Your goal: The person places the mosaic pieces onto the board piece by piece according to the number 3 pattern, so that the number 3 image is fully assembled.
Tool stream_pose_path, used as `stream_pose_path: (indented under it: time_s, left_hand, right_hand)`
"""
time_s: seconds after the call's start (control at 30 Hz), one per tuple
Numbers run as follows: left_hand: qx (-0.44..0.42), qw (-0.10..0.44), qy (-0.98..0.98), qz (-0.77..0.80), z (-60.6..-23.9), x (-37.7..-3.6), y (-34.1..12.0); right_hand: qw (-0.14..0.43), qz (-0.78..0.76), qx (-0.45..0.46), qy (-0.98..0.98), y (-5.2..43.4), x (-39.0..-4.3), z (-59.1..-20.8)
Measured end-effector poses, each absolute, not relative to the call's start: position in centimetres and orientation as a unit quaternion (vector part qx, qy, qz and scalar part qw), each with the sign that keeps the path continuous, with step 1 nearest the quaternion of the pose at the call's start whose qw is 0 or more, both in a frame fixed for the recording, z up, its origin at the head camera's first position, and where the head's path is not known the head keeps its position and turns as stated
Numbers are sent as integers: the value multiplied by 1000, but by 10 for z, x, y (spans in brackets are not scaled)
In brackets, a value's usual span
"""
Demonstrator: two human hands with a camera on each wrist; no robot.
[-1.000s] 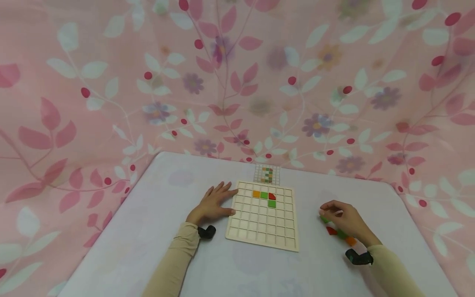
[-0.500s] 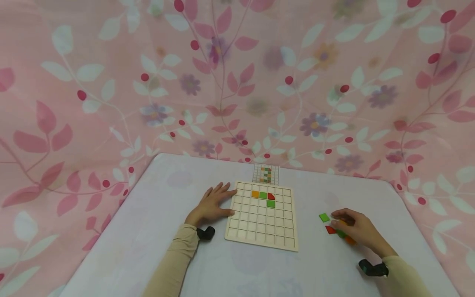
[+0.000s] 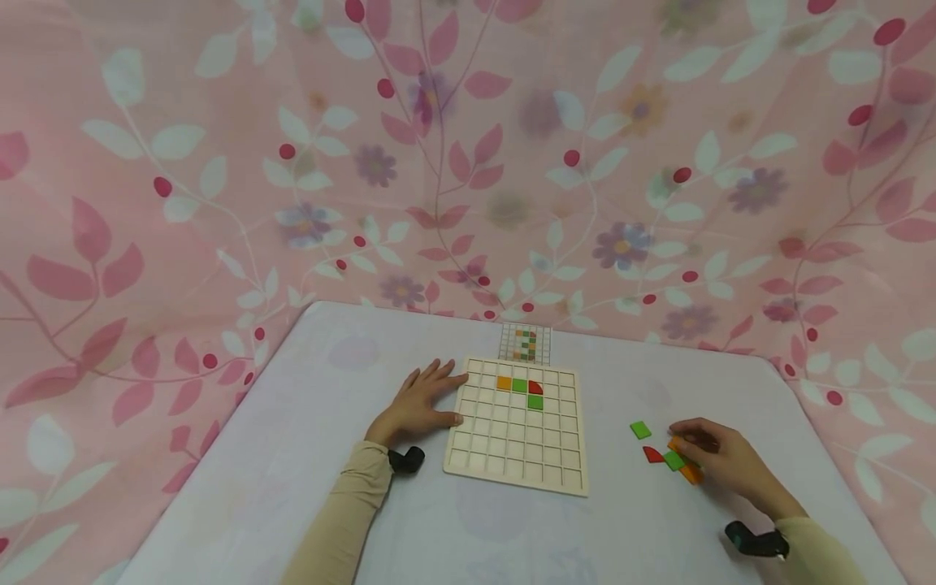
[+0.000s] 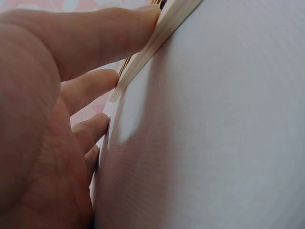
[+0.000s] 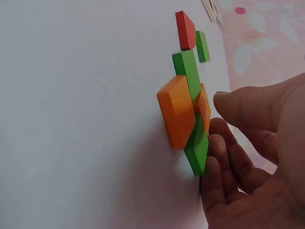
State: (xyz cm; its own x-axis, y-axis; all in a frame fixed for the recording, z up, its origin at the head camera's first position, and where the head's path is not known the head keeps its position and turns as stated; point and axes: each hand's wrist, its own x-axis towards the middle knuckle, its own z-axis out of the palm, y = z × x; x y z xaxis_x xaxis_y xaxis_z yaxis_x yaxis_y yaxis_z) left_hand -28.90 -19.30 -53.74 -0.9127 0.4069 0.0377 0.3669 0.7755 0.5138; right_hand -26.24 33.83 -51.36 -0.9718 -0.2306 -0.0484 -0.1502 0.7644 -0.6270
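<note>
Head view: right hand (image 3: 712, 459) now shifted right, fingers curled over orange and green tiles (image 3: 682, 463), grip unclear; green tile (image 3: 639, 429) left bare. Left hand (image 3: 418, 400) flat, still steadying board (image 3: 515, 455). Tiles under fingers hidden.

The right hand (image 3: 720, 459) slid away from the board, uncovering a green tile (image 3: 640, 430) and a red tile (image 3: 652, 455).

Bare table (image 3: 614, 504) between grid board (image 3: 517, 463) and loose tiles (image 3: 674, 460) — open passage
</note>
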Motion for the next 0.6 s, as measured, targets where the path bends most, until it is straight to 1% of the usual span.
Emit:
stream_pose_path:
  time_s: [0.1, 0.23, 0.5, 0.6]
  left_hand:
    - [205, 37, 942, 263, -536, -288, -193]
    - [200, 39, 944, 261, -536, -288, -194]
    - [203, 35, 940, 271, -536, -287, -193]
    - [204, 32, 940, 272, -537, -287, -193]
  right_hand:
    - [76, -317, -83, 942, 342, -258, -511]
    - [77, -307, -71, 946, 346, -256, -513]
    - [33, -284, -80, 955, 346, -255, -516]
    - [28, -281, -80, 956, 345, -255, -516]
